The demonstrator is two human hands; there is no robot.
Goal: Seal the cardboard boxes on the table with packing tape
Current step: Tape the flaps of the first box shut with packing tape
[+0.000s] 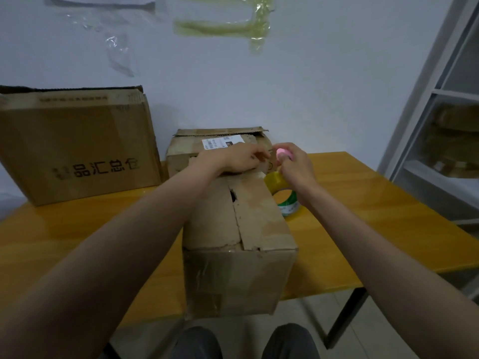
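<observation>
A worn cardboard box [259, 224] stands at the table's front edge, its top flaps folded shut with a gap along the seam. My left hand [238, 158] rests on the far end of its top, fingers pinching something small near the edge. My right hand [293, 164] grips a small pink object [281, 152] just right of the left hand. A roll of yellowish packing tape [283, 195] with a green core stands on the table against the box's right side, below my right hand. A second box [223, 143] with a white label sits behind. A large printed box [77, 149] stands at the back left.
The yellow wooden table [363, 203] runs to a right edge and a front edge. A grey shelf unit [440, 112] holding brown packages stands at the right. Strips of old tape [223, 24] stick to the wall above. My knees show below the table.
</observation>
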